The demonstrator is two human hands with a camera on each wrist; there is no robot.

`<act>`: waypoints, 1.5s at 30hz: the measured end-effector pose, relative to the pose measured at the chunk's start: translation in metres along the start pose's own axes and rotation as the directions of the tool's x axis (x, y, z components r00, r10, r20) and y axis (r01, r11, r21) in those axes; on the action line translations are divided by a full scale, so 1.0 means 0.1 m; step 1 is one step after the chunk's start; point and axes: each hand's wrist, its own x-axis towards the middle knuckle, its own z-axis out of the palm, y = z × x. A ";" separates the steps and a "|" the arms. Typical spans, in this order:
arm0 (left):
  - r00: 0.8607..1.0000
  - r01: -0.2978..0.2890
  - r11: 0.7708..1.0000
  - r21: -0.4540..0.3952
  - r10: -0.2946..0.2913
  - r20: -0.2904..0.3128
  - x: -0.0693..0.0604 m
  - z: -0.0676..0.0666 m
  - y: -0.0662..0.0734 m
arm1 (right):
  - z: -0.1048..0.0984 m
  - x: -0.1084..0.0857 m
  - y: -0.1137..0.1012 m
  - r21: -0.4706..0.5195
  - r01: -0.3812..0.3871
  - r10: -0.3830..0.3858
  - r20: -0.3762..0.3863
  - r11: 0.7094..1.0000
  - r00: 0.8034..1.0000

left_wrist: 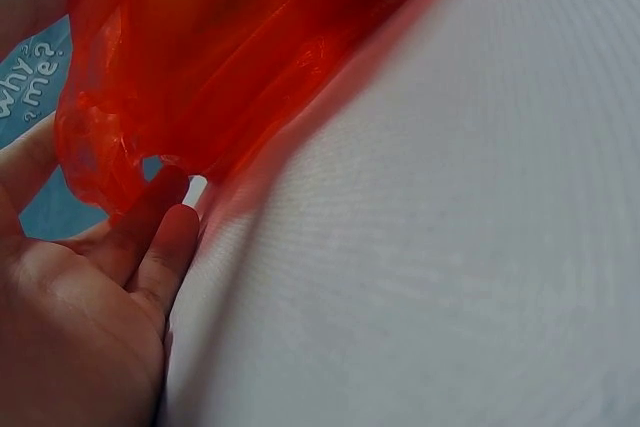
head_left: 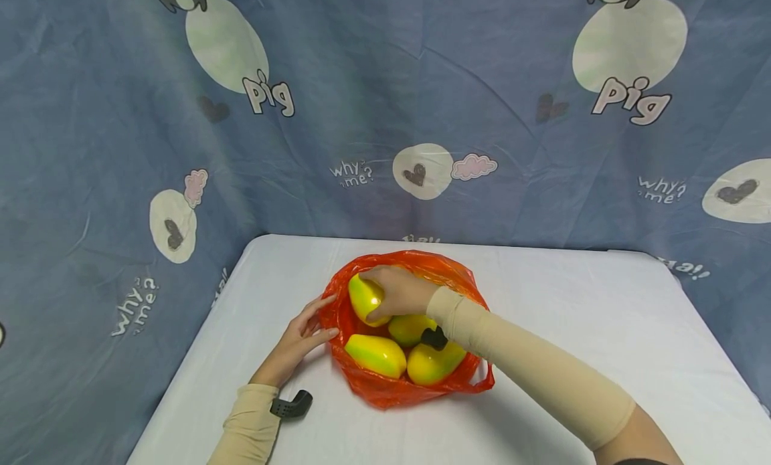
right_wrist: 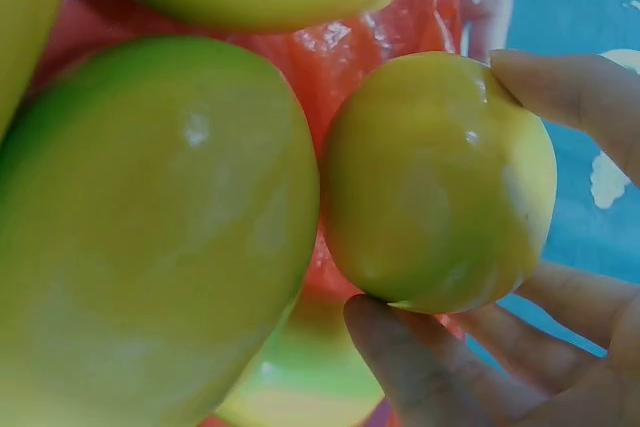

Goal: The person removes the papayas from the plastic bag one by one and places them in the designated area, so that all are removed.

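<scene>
Right hand (head_left: 405, 292) and sleeve (head_left: 533, 364) block bag's (head_left: 385, 393) mouth from right; left hand (head_left: 296, 341) bars left rim. Way in over near rim, but fruits (head_left: 376, 355) crowd there. Slim gap behind near-left fruit. Table (head_left: 578, 291) gives passage both sides; curtain (head_left: 337, 214) stands beyond far edge.
</scene>
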 end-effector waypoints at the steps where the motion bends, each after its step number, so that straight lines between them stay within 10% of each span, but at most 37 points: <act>1: 1.000 0.000 1.000 -0.003 0.000 0.001 0.00 0.00 0.00 | 0.00 -0.02 0.01 0.012 0.006 -0.006 -0.006 1.000 1.000; 14: 1.000 0.002 1.000 -0.001 -0.002 -0.010 0.00 0.00 -0.01 | -0.11 -0.35 0.18 0.221 0.056 -0.024 -0.145 0.974 0.989; 45: 1.000 -0.018 0.999 -0.034 0.018 -0.005 0.00 0.00 -0.01 | -0.08 -1.07 0.66 0.482 0.169 0.077 -0.450 0.859 0.890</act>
